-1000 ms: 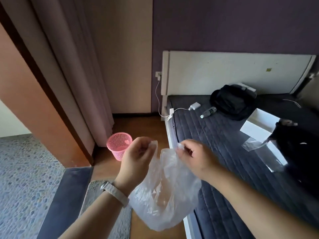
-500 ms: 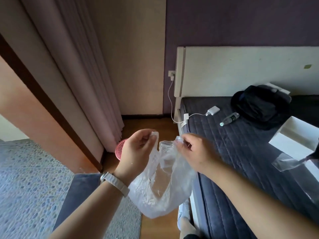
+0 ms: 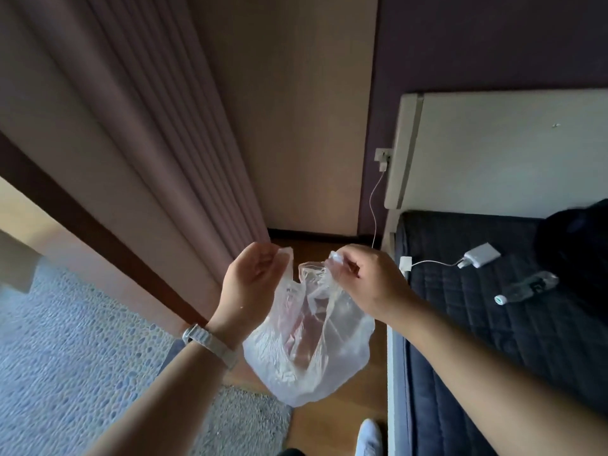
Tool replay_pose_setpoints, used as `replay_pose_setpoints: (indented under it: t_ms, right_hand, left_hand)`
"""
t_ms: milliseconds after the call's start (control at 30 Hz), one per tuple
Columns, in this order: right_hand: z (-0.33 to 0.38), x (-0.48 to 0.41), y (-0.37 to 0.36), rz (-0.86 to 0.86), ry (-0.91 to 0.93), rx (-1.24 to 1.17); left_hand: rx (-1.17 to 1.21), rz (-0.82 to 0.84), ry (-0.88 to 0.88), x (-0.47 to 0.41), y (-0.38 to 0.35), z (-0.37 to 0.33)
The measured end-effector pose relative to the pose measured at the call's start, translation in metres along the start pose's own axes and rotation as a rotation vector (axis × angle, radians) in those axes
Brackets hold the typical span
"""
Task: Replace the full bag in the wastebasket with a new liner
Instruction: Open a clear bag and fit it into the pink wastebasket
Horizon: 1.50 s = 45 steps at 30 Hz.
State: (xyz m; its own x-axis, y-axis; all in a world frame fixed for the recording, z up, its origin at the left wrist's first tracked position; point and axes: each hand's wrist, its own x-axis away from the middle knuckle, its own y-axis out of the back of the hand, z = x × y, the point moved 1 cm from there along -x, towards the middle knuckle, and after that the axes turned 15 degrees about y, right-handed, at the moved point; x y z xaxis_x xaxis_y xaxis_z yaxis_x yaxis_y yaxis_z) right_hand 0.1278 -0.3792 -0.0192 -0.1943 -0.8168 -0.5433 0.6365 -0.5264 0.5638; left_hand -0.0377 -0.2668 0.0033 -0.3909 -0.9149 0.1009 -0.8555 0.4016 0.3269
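I hold the thin clear plastic liner bag [image 3: 306, 340] pinched between left hand [image 3: 253, 284] and right hand [image 3: 368, 281]. The pink wastebasket has slipped behind it (probably that reddish tint), so fitting looks imminent.

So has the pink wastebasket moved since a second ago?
Cannot tell: it is hidden now, with only pink showing through the clear bag; the headboard shifted too, so the camera moved.

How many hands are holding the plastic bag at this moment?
2. The left hand pinches one handle of the plastic bag, and the right hand pinches the other. The bag hangs between them above the wooden floor. No other hand is visible.
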Motion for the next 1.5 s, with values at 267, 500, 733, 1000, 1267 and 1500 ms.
replay_pose_setpoints:
  t_ms: [267, 500, 733, 1000, 1267, 1500]
  right_hand:
    - [-0.075, -0.071, -0.006, 0.031, -0.032, -0.042]
    - [-0.119, -0.152, -0.042, 0.132, -0.090, 0.004]
    - [-0.149, -0.228, -0.088, 0.299, -0.035, 0.036]
    - [-0.172, -0.278, -0.160, 0.496, 0.102, 0.002]
    - [-0.233, -0.291, -0.236, 0.715, 0.105, -0.134]
    - [-0.294, -0.289, -0.303, 0.864, 0.123, -0.409]
  left_hand:
    - [0.022, -0.082, 0.077, -0.107, -0.010, -0.003]
    - [0.210, -0.112, 0.107, -0.211, 0.002, 0.005]
    - [0.303, -0.155, 0.173, -0.289, 0.035, 0.039]
    - [0.288, -0.293, 0.238, -0.301, 0.069, 0.092]
    - [0.189, -0.495, 0.528, -0.289, 0.063, 0.154]
    - [0.140, -0.718, 0.752, -0.286, 0.023, 0.197]
